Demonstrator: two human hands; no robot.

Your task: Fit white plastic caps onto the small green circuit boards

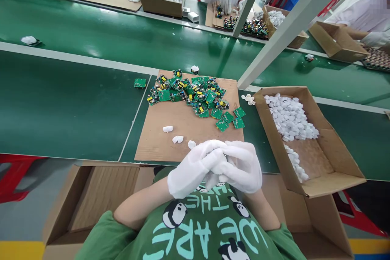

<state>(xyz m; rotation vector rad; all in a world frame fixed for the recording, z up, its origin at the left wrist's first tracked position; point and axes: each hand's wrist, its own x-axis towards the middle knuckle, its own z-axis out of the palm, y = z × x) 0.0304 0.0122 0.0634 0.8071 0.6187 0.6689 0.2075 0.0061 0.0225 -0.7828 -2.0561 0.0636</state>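
Observation:
My left hand [195, 170] and my right hand [243, 166], both in white gloves, meet close to my chest at the near edge of a cardboard sheet [152, 146]. Their fingers are bent and pressed together around something the gloves almost wholly hide. Just beyond them lie a few small white pieces [177, 139], one partly behind my left hand. Farther back on the sheet is a loose heap of green circuit boards [195, 93] with yellow and black components. Several boards [227, 118] are spread at the heap's right.
To the right, an open cardboard box [341, 162] holds many white pieces [289, 115]. A slanting white post [274, 36] rises behind the sheet. Beyond runs a green conveyor belt [122, 24] carrying a few boards. Across it, a person's gloved hand [224, 0] works over boards.

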